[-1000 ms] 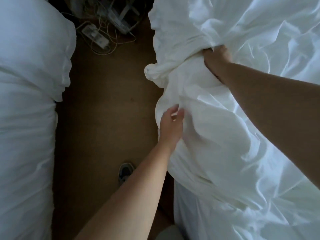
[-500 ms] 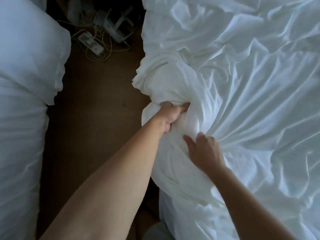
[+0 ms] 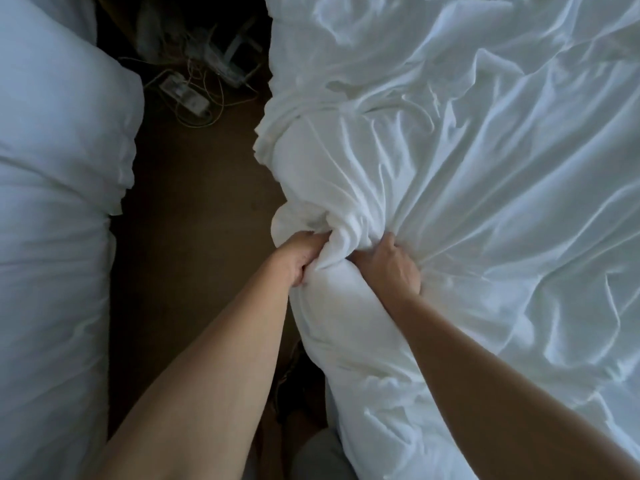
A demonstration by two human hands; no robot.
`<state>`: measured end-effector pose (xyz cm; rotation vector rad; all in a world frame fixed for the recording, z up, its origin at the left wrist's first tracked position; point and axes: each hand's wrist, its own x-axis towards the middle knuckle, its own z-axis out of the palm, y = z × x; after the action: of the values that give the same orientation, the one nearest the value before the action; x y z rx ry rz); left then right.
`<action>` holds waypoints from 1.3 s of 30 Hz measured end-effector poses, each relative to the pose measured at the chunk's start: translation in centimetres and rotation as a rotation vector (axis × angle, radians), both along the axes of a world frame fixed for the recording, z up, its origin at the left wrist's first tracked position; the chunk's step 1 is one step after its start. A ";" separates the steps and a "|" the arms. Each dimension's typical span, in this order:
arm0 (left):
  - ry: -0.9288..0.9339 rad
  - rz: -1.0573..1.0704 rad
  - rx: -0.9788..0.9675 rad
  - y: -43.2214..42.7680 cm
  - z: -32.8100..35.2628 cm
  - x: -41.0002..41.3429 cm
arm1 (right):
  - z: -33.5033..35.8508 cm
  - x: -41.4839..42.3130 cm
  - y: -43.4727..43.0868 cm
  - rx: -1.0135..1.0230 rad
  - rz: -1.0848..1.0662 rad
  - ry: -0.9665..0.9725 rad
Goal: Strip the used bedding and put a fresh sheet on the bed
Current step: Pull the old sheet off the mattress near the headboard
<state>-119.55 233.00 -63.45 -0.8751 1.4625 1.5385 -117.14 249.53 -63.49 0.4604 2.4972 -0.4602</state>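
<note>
White bedding point(image 3: 485, 209), rumpled, fills the frame from 12 through 5 o'clock, with its bunched edge at centre beside the brown floor point(image 3: 194, 220). Left hand point(image 3: 303, 259) clenched on that bunch; right hand point(image 3: 393, 268) just at its 3 o'clock, fingers dug into the same cloth. Second white bed point(image 3: 52, 271) at 9 o'clock; power strip and cables point(image 3: 187, 95) on floor at 11.
</note>
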 end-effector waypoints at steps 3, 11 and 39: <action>0.078 0.072 0.000 0.7 0.2 0.3 | -0.6 -0.8 0.0 -0.066 0.076 0.022; 0.519 0.146 -1.149 -1.8 2.2 8.5 | 0.3 -1.1 0.5 -0.081 -0.137 0.129; 0.369 0.595 -0.186 -1.3 0.4 20.9 | -0.6 -3.8 -6.3 0.101 0.645 0.062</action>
<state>-98.68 231.69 -63.05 -1.2680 1.7210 2.1086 -120.98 243.24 -64.06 -0.3314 2.5520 -0.0903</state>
